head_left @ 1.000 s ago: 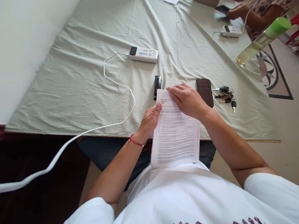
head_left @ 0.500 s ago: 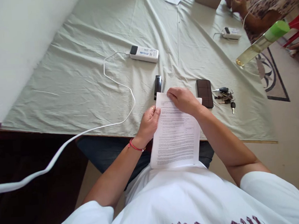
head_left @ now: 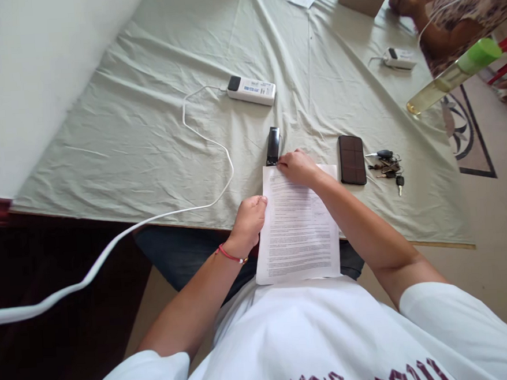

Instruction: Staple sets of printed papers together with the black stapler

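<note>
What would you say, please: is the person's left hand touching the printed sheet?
Touching: the head view shows the left hand gripping the printed sheet by its left edge, the thumb on top.

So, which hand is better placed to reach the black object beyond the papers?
Probably the right hand: its fingers are near the black object; the left hand, farther away, holds the papers by their left edge.
</note>
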`<control>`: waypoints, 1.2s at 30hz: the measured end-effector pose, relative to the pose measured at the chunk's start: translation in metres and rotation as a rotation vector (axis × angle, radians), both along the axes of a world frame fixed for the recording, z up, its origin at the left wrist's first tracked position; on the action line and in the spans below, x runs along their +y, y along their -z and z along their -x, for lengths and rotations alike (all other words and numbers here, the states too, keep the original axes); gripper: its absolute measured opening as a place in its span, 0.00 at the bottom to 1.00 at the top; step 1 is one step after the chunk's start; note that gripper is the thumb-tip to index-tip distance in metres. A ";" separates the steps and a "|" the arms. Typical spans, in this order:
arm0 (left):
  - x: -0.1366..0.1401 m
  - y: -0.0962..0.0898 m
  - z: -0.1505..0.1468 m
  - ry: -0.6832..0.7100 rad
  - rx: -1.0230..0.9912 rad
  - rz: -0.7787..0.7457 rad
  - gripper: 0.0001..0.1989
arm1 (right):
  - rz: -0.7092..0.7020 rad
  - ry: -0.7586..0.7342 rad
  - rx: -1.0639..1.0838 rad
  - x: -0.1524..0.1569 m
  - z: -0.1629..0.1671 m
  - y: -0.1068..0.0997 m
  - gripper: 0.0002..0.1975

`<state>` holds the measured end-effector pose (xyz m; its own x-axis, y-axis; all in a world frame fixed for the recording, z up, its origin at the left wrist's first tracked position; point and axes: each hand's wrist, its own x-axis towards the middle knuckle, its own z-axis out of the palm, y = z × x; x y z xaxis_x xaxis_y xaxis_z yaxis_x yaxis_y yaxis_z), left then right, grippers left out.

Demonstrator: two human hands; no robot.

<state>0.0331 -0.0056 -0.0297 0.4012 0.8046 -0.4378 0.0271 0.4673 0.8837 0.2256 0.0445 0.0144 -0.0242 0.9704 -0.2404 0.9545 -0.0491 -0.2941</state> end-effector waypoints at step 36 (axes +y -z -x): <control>0.018 -0.014 0.009 0.277 0.664 -0.461 0.15 | -0.218 0.280 0.055 0.004 0.001 0.018 0.15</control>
